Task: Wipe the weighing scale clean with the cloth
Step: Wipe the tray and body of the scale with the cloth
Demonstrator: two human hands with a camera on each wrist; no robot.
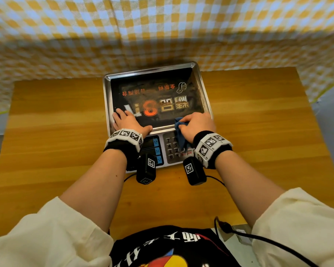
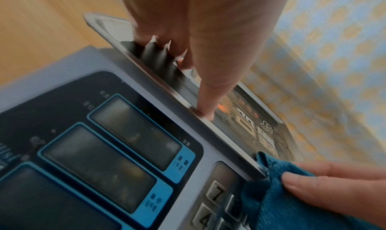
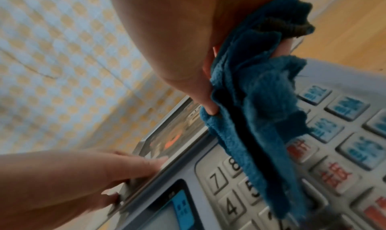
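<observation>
Weighing scale (image 1: 158, 116) at centre of wooden table (image 1: 46, 143), steel tray (image 1: 204, 87) on top holding only a dark printed sheet. Left hand (image 1: 126, 121), fingers flat, pressing tray's seven o'clock corner. Right hand (image 1: 196, 125) at five o'clock, clenched around blue cloth (image 1: 180, 132) draped over keypad (image 1: 172, 149).

Shop-like: price scale (image 1: 158, 105), wood counter (image 1: 249, 132), gingham backdrop (image 1: 162, 26).

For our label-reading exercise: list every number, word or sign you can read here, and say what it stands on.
"7", "8", "4", "5": grey keys of the scale's keypad.
"8": big orange digit on the black sheet in the weighing tray, seen upside down.
Thumbs-up sign: same sheet.
Chinese characters on the sheet, red and blue keys and display panel: blurred, unreadable.
Square coded markers: wristbands.
</observation>
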